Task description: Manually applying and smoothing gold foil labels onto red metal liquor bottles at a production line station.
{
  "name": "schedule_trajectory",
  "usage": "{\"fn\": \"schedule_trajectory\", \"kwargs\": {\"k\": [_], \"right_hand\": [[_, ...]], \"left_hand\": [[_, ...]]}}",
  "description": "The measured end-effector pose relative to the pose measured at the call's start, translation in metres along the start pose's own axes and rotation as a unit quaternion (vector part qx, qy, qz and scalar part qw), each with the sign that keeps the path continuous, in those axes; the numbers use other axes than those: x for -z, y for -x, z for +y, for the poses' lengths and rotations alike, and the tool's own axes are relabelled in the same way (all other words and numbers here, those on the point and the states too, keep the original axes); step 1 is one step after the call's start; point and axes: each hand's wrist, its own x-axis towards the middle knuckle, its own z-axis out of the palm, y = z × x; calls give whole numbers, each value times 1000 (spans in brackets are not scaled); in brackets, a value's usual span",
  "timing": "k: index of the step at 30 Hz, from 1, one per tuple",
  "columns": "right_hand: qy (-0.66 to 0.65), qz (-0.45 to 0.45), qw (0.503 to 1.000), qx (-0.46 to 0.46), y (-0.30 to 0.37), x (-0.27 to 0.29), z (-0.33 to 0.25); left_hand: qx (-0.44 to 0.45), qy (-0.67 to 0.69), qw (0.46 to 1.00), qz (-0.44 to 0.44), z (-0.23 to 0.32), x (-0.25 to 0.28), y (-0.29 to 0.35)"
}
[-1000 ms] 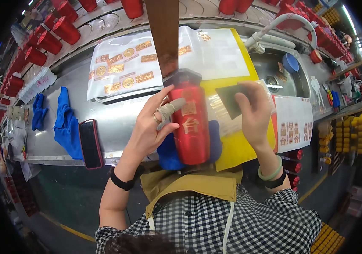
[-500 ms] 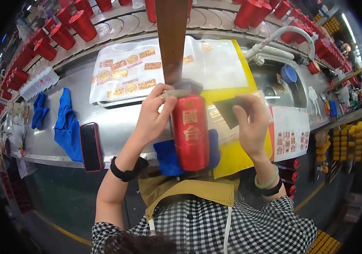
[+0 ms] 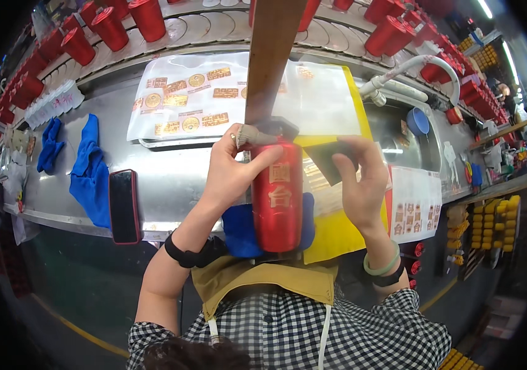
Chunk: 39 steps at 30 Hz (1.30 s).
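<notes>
A red metallic bottle (image 3: 277,225) with gold characters lies on a blue cloth (image 3: 238,231) at the counter's near edge, its dark cap end pointing away. My left hand (image 3: 232,163) grips its shoulder, the thumb pressed on the red surface and a greyish cover on the index finger lying across the top. To the right of the bottle, my right hand (image 3: 362,179) pinches a thin dark green square piece (image 3: 331,161) between thumb and fingers, close to the bottle's side. Beneath it is a translucent sheet with gold strips (image 3: 322,194) on a yellow sheet (image 3: 334,237).
A white sheet of gold decals (image 3: 180,114) lies at the back left. Blue gloves (image 3: 89,179) and a phone (image 3: 124,206) are on the left. A wooden post (image 3: 269,61) stands before me. To the right are a sink (image 3: 393,132), a faucet (image 3: 424,61) and another decal sheet (image 3: 420,191).
My left thumb has stretched from the bottle's neck onto its red shoulder. The bottle's characters sit slightly further right. My right hand keeps the green piece, and the whole view has shifted a little.
</notes>
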Motion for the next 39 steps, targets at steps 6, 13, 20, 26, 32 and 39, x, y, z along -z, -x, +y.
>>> {"fn": "schedule_trajectory", "kwargs": {"k": [6, 13, 20, 26, 32, 39], "right_hand": [[45, -35, 996, 70, -19, -4, -20], [198, -179, 882, 388, -5, -19, -29], [224, -151, 893, 360, -51, -31, -25], [51, -228, 842, 486, 25, -20, -14], [31, -105, 963, 246, 1, -16, -7], [54, -173, 879, 441, 46, 3, 16]], "left_hand": [[19, 22, 1000, -1, 0, 0, -1], [111, 60, 991, 34, 3, -1, 3], [134, 103, 983, 74, 0, 3, 38], [219, 186, 957, 39, -2, 1, 70], [172, 129, 976, -12, 13, -6, 74], [173, 127, 977, -17, 17, -14, 72]]}}
